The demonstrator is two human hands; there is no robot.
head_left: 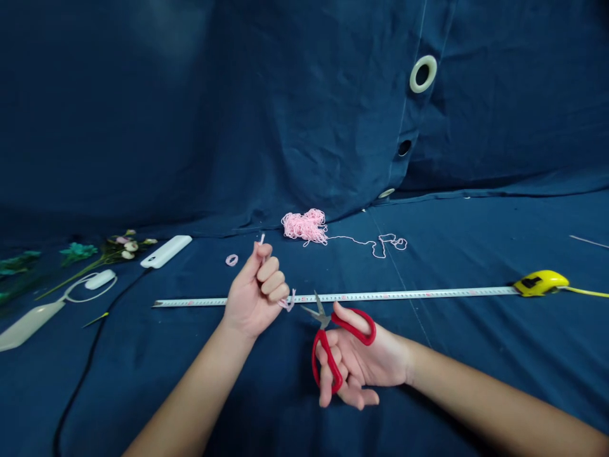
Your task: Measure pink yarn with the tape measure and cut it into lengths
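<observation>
My left hand (pixel 258 289) is closed around some pink yarn (pixel 288 301); one end pokes up above the thumb and loose strands hang out by the little finger. My right hand (pixel 354 358) holds red-handled scissors (pixel 322 317), thumb and fingers through the loops, blades apart and pointing up-left, near the yarn strands but not touching them. Beneath and behind the hands, a measuring tape strip (pixel 404 295) stretches across the blue cloth from its yellow case (pixel 542 282). A tangled heap of pink yarn (pixel 305 226) lies further back, with a loose strand trailing right.
A small pink yarn coil (pixel 231 260) lies left of my left hand. Further left are a white power strip (pixel 166 252) with a black cable (pixel 90 355), artificial flowers (pixel 127 246) and a white object with a cord (pixel 33 324). A blue curtain (pixel 238 114) hangs behind.
</observation>
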